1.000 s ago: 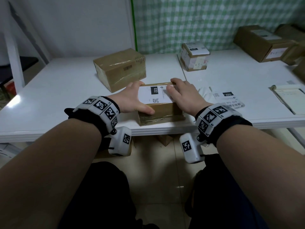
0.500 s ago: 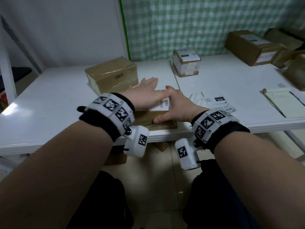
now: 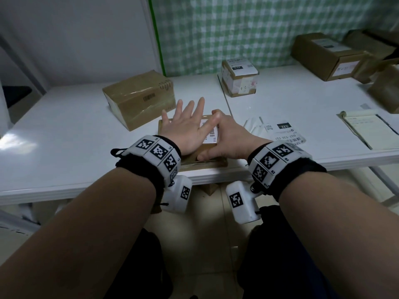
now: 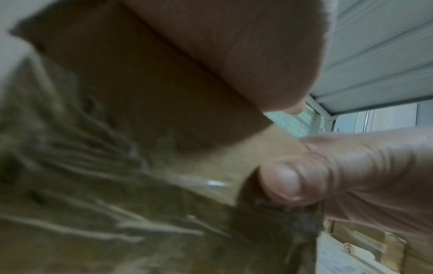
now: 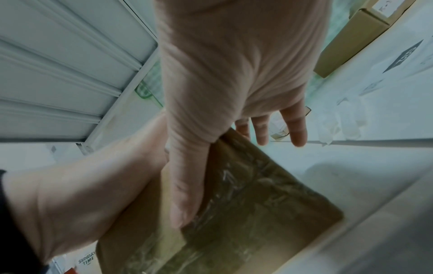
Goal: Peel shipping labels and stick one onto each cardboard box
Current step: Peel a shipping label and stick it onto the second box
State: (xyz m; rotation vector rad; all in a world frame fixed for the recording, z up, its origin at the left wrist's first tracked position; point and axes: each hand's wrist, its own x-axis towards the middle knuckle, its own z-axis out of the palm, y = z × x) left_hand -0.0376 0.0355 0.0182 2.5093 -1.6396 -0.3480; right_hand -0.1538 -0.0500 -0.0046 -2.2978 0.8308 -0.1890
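we see the box (image 3: 207, 162) at the near edge of the white table (image 3: 64, 134), label (image 3: 210, 134) on its top face. the left hand (image 3: 185, 128) lies flat on the label, fingers straight and spread — nothing grasped. the right hand (image 3: 224, 139) grasps the box's right side, thumb (image 5: 185, 194) on the near face — fingers curled over the far edge

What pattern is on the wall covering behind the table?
A green-and-white check on the wall covering, clearest in the head view.
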